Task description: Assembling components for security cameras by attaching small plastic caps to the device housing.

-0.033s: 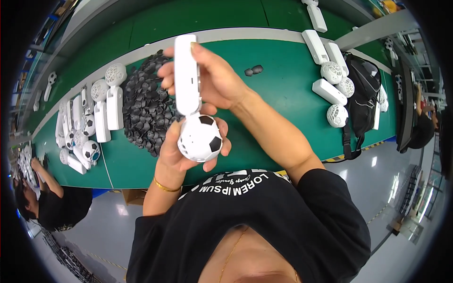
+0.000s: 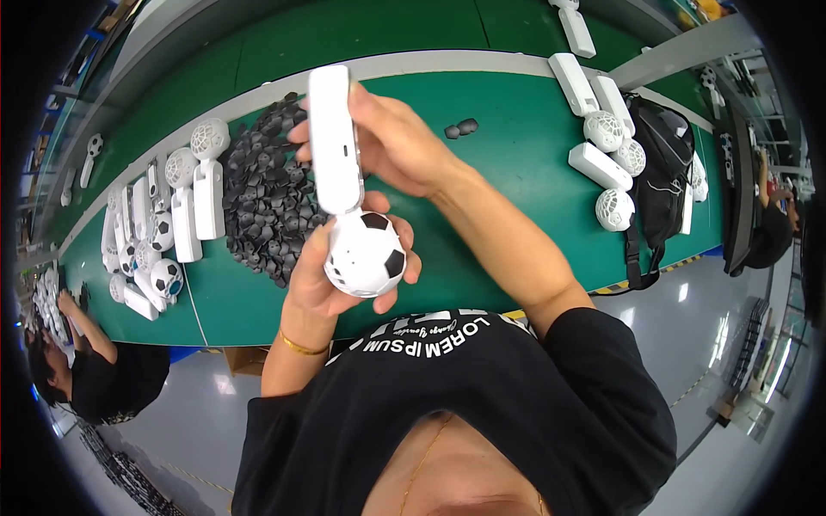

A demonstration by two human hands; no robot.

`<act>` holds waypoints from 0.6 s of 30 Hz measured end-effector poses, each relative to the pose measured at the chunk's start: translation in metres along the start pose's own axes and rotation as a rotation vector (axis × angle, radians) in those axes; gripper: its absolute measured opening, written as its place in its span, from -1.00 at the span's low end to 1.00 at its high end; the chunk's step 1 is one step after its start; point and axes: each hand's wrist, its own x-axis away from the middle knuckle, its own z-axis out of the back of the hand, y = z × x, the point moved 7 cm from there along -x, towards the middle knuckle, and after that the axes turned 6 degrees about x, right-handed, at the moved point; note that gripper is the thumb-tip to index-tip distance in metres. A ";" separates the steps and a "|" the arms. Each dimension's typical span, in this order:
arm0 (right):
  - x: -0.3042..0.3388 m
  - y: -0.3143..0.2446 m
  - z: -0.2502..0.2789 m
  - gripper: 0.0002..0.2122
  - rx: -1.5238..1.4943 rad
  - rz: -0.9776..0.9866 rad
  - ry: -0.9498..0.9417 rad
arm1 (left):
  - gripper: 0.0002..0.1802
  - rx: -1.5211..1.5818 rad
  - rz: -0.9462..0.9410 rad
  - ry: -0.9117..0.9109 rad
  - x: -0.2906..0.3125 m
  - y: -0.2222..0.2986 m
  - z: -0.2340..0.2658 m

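The ball (image 2: 366, 258) is cupped by curled fingers (image 2: 414, 268) of the left hand (image 2: 310, 279), its white handle (image 2: 335, 142) pinched by the right hand (image 2: 404, 146).

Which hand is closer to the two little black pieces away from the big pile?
Right. The right hand, on the white handle, is left of and slightly below the two black pieces. The left hand, around the black-and-white ball, is farther left and lower in the picture.

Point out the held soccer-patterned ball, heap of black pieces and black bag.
Held soccer-patterned ball (image 2: 365, 256), head view: white shell.
Heap of black pieces (image 2: 268, 196), head view: its middle.
Black bag (image 2: 659, 156), head view: main body.
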 end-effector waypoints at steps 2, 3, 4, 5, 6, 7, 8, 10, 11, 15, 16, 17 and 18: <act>0.014 -0.024 0.033 -0.58 0.764 0.158 0.188 | -0.37 -0.254 -0.049 0.098 0.003 0.011 0.007; 0.030 -0.044 0.048 -0.67 0.865 0.154 0.330 | -0.40 -0.514 -0.119 0.197 0.006 0.021 0.011; 0.047 -0.060 0.064 -0.72 1.014 0.168 0.451 | -0.44 -0.582 -0.150 0.265 0.007 0.025 0.010; 0.063 -0.073 0.079 -0.76 1.161 0.178 0.570 | -0.44 -0.580 -0.156 0.266 0.009 0.027 0.009; 0.074 -0.080 0.091 -0.80 1.247 0.152 0.632 | -0.45 -0.616 -0.180 0.352 0.013 0.034 0.014; 0.088 -0.086 0.103 -0.83 1.334 0.126 0.708 | -0.46 -0.650 -0.190 0.434 0.013 0.037 0.021; 0.092 -0.086 0.100 -0.84 1.469 0.186 0.679 | -0.50 -0.643 -0.205 0.487 0.016 0.042 0.025; 0.093 -0.079 0.101 -0.84 1.599 0.178 0.658 | -0.51 -0.699 -0.242 0.537 0.016 0.047 0.028; 0.092 -0.076 0.101 -0.83 1.726 0.173 0.634 | -0.52 -0.760 -0.277 0.587 0.018 0.051 0.029; 0.088 -0.069 0.102 -0.85 1.839 0.168 0.621 | -0.53 -0.870 -0.333 0.606 0.012 0.054 0.024; 0.087 -0.069 0.103 -0.85 1.858 0.154 0.624 | -0.53 -0.874 -0.331 0.605 0.010 0.054 0.025; 0.086 -0.069 0.103 -0.86 1.876 0.141 0.627 | -0.53 -0.879 -0.330 0.603 0.008 0.055 0.027; 0.086 -0.068 0.103 -0.86 1.874 0.140 0.621 | -0.53 -0.878 -0.333 0.608 0.007 0.055 0.026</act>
